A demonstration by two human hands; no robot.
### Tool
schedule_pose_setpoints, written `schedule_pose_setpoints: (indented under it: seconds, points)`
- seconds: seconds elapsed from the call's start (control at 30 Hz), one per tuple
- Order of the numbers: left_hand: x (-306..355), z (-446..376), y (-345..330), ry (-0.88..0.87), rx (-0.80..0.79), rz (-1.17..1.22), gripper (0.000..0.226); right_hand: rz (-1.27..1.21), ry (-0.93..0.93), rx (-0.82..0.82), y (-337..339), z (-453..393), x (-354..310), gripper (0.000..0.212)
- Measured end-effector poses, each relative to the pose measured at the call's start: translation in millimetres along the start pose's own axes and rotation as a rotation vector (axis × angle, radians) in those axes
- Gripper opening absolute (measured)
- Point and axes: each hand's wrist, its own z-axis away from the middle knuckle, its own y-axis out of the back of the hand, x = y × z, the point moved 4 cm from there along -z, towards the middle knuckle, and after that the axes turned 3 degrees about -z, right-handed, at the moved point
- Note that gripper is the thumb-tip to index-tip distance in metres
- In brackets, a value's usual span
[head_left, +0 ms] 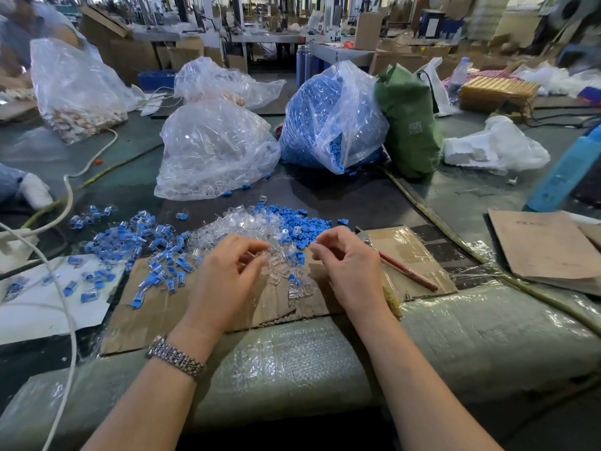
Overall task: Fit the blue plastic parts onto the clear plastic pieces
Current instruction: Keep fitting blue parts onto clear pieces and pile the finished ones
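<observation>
A heap of clear plastic pieces lies in the middle of the table, with loose blue plastic parts just behind and to its right. Joined blue-and-clear pieces are scattered to the left. My left hand rests at the near edge of the clear heap, fingers curled, thumb and fingertips pinched at a clear piece. My right hand hovers to the right of the heap with fingers curled in; whether anything is in it is hidden.
Behind the heaps stand a bag of clear pieces and a bag of blue parts, with a green bag beside them. Pliers with red handles lie on cardboard at right. White cables cross the left side.
</observation>
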Motion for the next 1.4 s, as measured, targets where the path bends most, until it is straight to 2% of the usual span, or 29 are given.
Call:
schedule_pose_setpoints:
  seconds: [0.1, 0.2, 0.3, 0.57, 0.67, 0.97, 1.3, 1.4]
  points:
    - [-7, 0, 0, 0.245, -0.083, 0.469, 0.015, -0.129, -0.024, -0.036, -1, 0, -2, 0.004]
    - [-11, 0, -3, 0.443, -0.163, 0.926, 0.025, -0.256, -0.022, -0.104, -6, 2, -8, 0.008]
    - [-11, 0, -7, 0.526, -0.234, 1.115, 0.020, -0.217, 0.061, -0.117, -10, 4, -15, 0.006]
    - [-2, 1, -10, 0.493, -0.274, 1.049, 0.027, -0.237, 0.149, -0.185, -16, 11, -26, 0.006]
    - [0, 1, -11, 0.494, -0.278, 1.034, 0.023, -0.232, 0.177, -0.191, -17, 12, -29, 0.009]
    - [2, 2, -10, 0.447, -0.389, 1.092, 0.025, -0.119, 0.278, -0.199, -17, 14, -35, 0.003]
    - [3, 3, -8, 0.408, -0.336, 0.987, 0.021, -0.092, 0.310, -0.219, -19, 14, -35, 0.003]
    - [1, 1, -9, 0.392, -0.324, 0.995, 0.020, -0.189, 0.255, -0.241, -15, 16, -36, 0.013]
